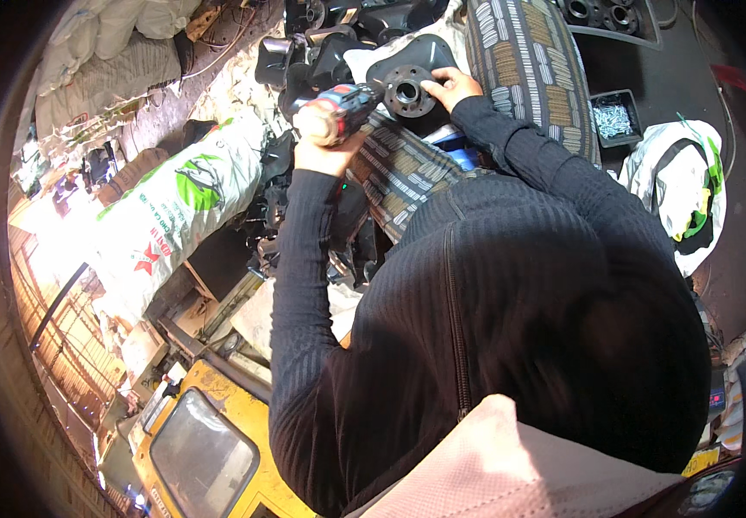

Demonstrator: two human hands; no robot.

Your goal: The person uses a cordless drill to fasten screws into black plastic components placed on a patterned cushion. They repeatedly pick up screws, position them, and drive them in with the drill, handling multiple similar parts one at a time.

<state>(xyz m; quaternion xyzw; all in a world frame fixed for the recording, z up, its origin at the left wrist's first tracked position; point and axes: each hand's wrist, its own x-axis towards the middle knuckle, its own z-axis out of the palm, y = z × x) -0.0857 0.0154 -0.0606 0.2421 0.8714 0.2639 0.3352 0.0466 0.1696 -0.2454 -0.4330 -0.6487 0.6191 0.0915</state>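
A cordless drill (pixel 343 110) is in my left hand (pixel 325 157), whose fingers wrap round its grip. The drill's front end points right, at the edge of a round dark flange (pixel 409 105) with a hole in its middle and smaller holes round it. This flange lies against a black flared part (pixel 424 53) resting by my patterned trouser legs (pixel 528 60). My right hand (pixel 455 88) grips the flange's right edge between thumb and fingers. Whether the drill's tip touches the flange, I cannot tell.
An open black box of small silvery screws (pixel 614 119) stands on the right, near a white and green bag (pixel 679 186). Several black parts (pixel 330 56) are piled ahead. A full white sack (pixel 187 203) lies left, with a yellow machine (pixel 204 449) at lower left.
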